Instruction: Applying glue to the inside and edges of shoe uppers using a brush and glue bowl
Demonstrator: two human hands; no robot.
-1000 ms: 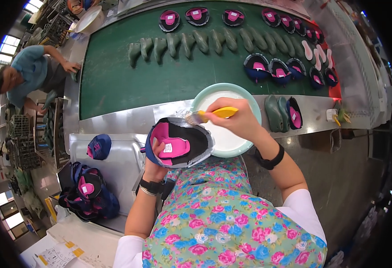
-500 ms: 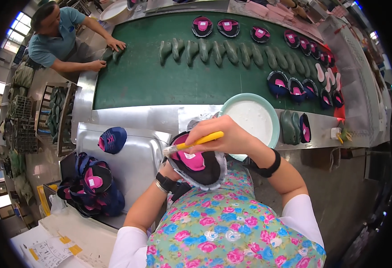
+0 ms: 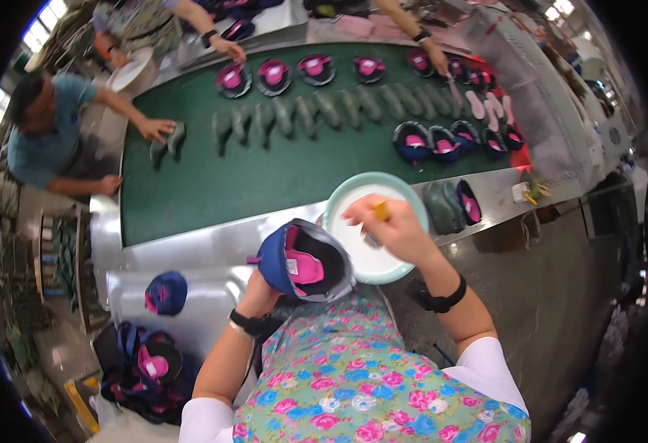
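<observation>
A navy shoe upper (image 3: pixel 274 258) with a pink and black inside is gripped at its lower left by my left hand (image 3: pixel 259 294), its opening facing up. Most of those fingers are hidden behind it. My right hand (image 3: pixel 399 232) is closed around a brush with a yellow handle (image 3: pixel 381 211), over a pale green basin (image 3: pixel 329 214) of white liquid (image 3: pixel 357 255). The brush's bristle end points down at the liquid, partly hidden by the hand; I cannot tell whether it touches. The upper is just left of the basin's rim.
Green shoe lasts (image 3: pixel 283 117) and more uppers (image 3: pixel 274 76) stand in rows on the green belt (image 3: pixel 183 199). A co-worker's hand (image 3: pixel 158 130) touches lasts at the left; other people's hands reach over the far edge. A metal tray (image 3: pixel 209 284) and piled uppers (image 3: pixel 154 365) are at lower left.
My right hand has moved the brush from the upper's edge to above the basin. The upper has tilted, showing its navy side. More co-workers' hands have come into view at the far side.
</observation>
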